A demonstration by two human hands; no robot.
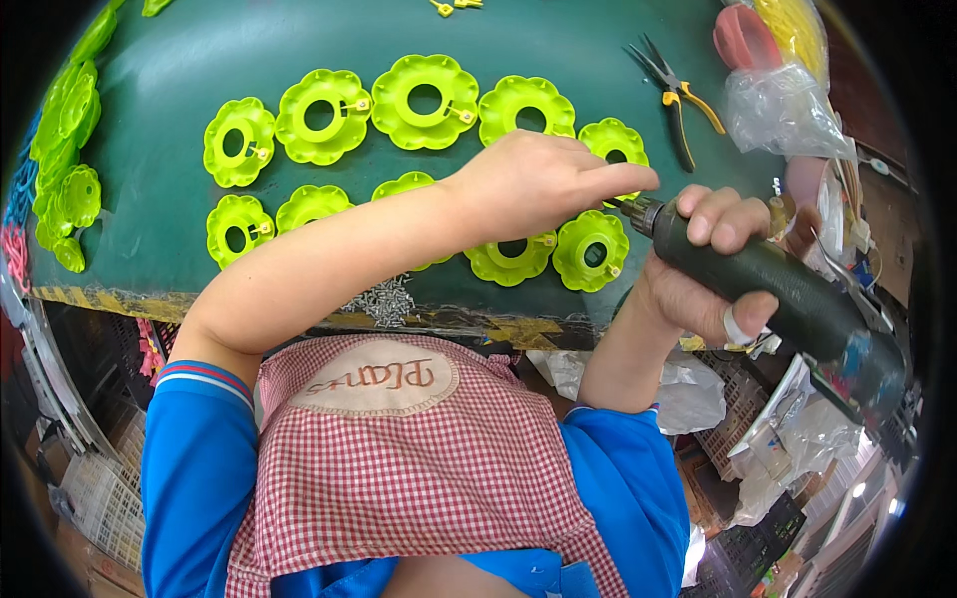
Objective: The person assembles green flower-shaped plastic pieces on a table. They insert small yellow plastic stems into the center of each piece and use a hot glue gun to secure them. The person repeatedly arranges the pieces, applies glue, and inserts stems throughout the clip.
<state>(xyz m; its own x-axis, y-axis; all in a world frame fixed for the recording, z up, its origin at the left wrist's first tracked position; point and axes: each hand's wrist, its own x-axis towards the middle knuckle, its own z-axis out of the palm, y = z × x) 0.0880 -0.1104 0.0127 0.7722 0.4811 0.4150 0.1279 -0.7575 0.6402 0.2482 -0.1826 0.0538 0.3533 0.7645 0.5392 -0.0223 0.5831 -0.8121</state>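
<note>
My right grip (683,284) wraps a black cylindrical power screwdriver (793,299), long axis slanting forward-left toward my left grip (543,179), whose hold I cannot tell.

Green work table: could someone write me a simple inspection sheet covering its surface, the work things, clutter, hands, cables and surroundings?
Surface: green tabletop, scuffed along its yellow-marked front edge.
Work things: ten lime-green flower-shaped pieces with central holes, in two rows, some partly hidden; pile of small metal parts, apparently screws, near the front edge.
Clutter: pliers with yellow-and-black handles; see-through plastic bag at right; heap of green pieces at left.
Hands: right hand grips a dark power driver; left hand is by its tip, what it pinches unclear.
Cables: nothing seen for certain.
Surroundings: pale lattice basket, lower left.
</note>
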